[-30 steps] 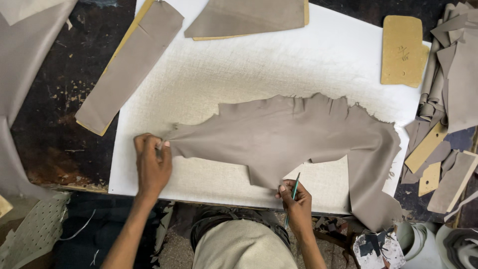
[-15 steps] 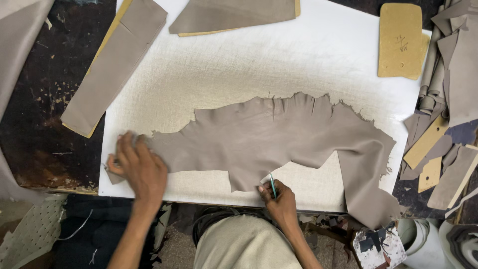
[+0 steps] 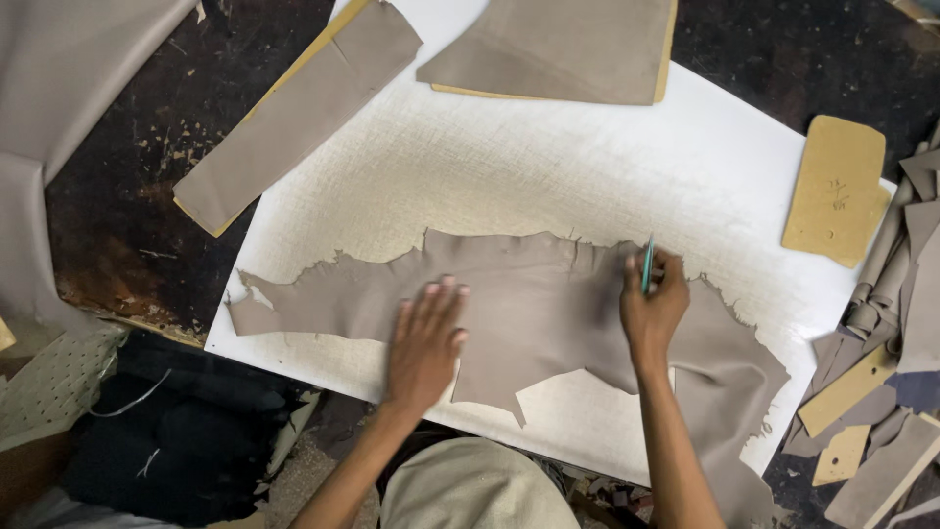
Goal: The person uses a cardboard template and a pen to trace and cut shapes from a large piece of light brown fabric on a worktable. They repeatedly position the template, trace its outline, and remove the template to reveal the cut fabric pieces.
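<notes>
Taupe leather hide (image 3: 529, 313) lies on the white cutting board (image 3: 490, 167), long axis 9 to 3 o'clock. Left hand (image 3: 426, 343) presses it flat, fingers spread; right hand (image 3: 651, 309), at 3 o'clock, pinches a green-handled tool (image 3: 647, 263) upright near the ragged upper edge.

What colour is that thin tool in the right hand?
Teal-green tool, seen in the head view.

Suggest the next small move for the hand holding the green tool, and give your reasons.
Probably lower the green tool onto the taupe leather piece. The right hand holds it upright at the ragged top edge, while the left hand lies flat, pinning the leather to the white board.
</notes>
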